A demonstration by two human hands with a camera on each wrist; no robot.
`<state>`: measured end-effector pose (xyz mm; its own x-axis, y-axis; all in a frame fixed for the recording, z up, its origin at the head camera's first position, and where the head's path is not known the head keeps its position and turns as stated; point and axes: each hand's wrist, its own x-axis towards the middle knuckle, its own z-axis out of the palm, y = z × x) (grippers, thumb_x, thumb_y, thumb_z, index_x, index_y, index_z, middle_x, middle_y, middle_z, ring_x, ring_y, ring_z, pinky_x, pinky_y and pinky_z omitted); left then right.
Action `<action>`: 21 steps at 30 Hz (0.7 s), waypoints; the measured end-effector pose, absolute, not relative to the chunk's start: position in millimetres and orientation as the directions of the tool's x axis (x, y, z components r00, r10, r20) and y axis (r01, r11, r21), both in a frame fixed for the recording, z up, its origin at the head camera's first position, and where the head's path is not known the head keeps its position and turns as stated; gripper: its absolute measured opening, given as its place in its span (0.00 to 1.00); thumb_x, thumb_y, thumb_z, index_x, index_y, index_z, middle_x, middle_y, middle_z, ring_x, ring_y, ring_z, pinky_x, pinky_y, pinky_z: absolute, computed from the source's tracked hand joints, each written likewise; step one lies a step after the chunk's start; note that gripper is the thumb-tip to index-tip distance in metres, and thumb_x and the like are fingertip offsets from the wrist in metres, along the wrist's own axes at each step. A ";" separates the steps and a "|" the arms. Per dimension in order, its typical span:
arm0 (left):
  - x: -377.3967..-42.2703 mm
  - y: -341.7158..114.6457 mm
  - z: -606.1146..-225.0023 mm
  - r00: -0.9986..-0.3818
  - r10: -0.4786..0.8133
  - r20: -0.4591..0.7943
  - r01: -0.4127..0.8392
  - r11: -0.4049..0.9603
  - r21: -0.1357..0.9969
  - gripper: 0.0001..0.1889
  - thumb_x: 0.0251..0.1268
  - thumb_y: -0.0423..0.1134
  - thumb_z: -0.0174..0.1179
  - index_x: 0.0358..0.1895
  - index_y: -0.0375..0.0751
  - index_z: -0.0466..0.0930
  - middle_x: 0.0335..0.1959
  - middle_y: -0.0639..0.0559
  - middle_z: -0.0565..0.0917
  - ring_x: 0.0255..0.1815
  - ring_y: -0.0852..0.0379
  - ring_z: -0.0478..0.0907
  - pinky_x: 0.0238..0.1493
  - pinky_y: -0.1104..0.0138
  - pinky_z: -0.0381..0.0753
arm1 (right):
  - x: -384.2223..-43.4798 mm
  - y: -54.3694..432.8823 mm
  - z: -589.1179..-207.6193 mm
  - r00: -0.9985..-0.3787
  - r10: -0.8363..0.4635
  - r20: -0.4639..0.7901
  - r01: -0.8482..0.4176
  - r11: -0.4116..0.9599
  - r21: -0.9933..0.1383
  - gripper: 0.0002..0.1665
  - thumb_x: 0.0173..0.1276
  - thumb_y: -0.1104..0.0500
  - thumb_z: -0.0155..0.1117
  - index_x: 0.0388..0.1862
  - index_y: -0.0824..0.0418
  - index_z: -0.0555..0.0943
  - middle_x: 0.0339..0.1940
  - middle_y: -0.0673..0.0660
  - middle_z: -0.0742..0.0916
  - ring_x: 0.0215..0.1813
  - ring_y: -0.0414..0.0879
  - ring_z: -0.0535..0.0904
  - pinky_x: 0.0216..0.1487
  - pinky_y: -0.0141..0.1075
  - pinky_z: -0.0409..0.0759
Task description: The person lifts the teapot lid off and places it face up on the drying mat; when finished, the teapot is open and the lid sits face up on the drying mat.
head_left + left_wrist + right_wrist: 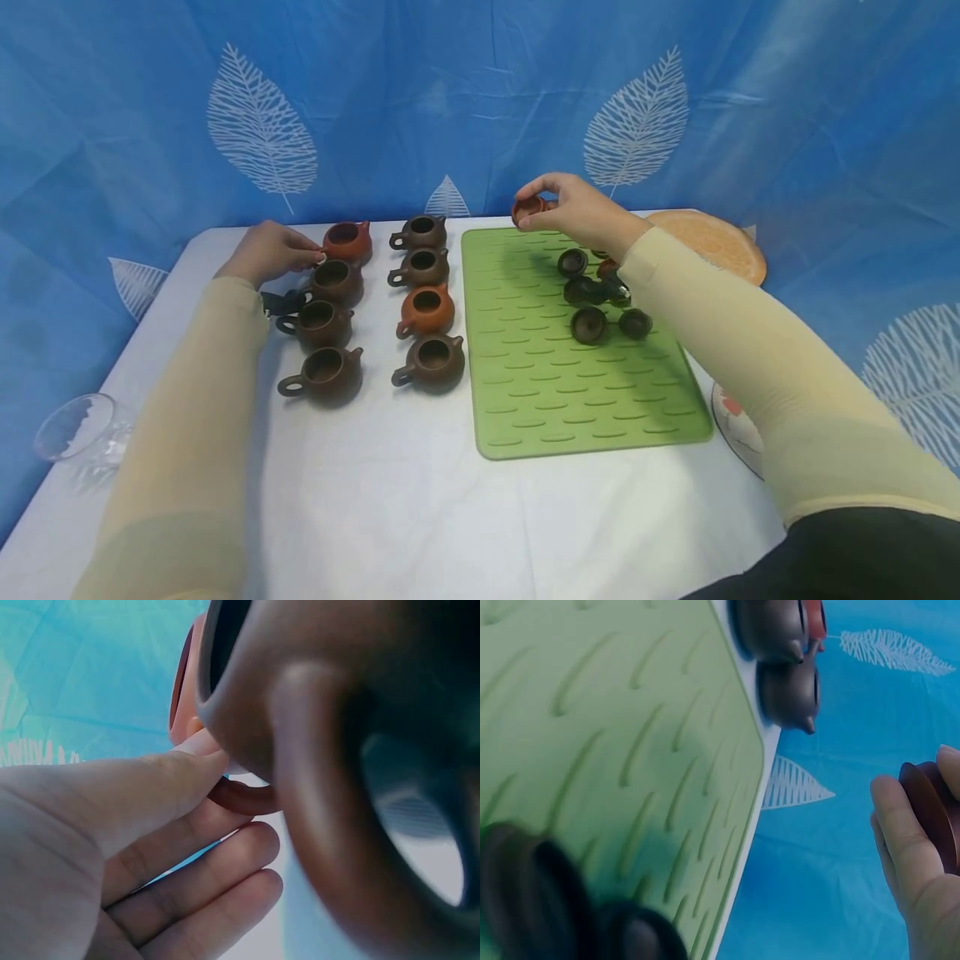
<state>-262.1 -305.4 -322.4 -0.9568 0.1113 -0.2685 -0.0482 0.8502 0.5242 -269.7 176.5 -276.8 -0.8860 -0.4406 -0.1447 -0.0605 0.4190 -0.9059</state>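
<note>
My left hand [272, 252] pinches the handle side of a reddish teapot [347, 239] at the back of the left column. The handle is mostly hidden by the fingertips. In the left wrist view a brown teapot [322, 645] looms close in front of that hand, its big loop handle beside the spread lower fingers. My right hand [573, 208] holds a small reddish-brown lid [528, 210] between thumb and fingers, raised over the back edge of the green mat [525, 400]. Part of the lid [928, 814] also shows in the right wrist view.
Lidless teapots stand in two columns left of the mat, among them an orange one [427, 311]. Several dark lids [588, 325] lie on the mat under the right forearm. A clear glass [75, 427] stands at far left, a round orange-patterned thing [712, 246] at back right.
</note>
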 end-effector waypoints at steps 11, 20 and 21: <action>-259.9 -306.2 -322.2 -0.956 0.124 -0.267 -0.037 0.850 0.526 0.23 0.77 0.46 0.65 0.62 0.30 0.84 0.54 0.34 0.86 0.56 0.35 0.78 0.61 0.37 0.72 | -226.0 213.8 -278.9 -0.884 -0.447 -0.141 -0.127 0.518 -0.846 0.29 0.72 0.55 0.76 0.68 0.59 0.78 0.64 0.55 0.82 0.62 0.46 0.81 0.52 0.43 0.80; -261.0 -307.6 -321.3 -0.953 0.126 -0.277 -0.041 0.849 0.527 0.24 0.76 0.48 0.66 0.63 0.32 0.84 0.55 0.34 0.86 0.57 0.34 0.78 0.60 0.35 0.71 | -177.2 238.4 -295.5 -0.854 -0.510 -0.098 -0.187 0.478 -0.858 0.26 0.71 0.64 0.75 0.66 0.65 0.80 0.57 0.60 0.87 0.55 0.52 0.84 0.51 0.38 0.82; -261.4 -307.7 -321.3 -0.952 0.125 -0.280 -0.044 0.849 0.526 0.24 0.76 0.49 0.66 0.63 0.32 0.84 0.55 0.34 0.86 0.57 0.34 0.78 0.61 0.35 0.71 | -171.6 241.4 -296.2 -0.856 -0.504 -0.113 -0.178 0.493 -0.852 0.26 0.71 0.63 0.76 0.66 0.64 0.81 0.58 0.59 0.86 0.57 0.51 0.83 0.52 0.38 0.82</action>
<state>-261.4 -307.7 -321.3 -0.9519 0.1246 -0.2798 -0.0435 0.8491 0.5264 -171.6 241.4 -296.2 -0.8561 -0.5044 -0.1128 -0.1781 0.4928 -0.8517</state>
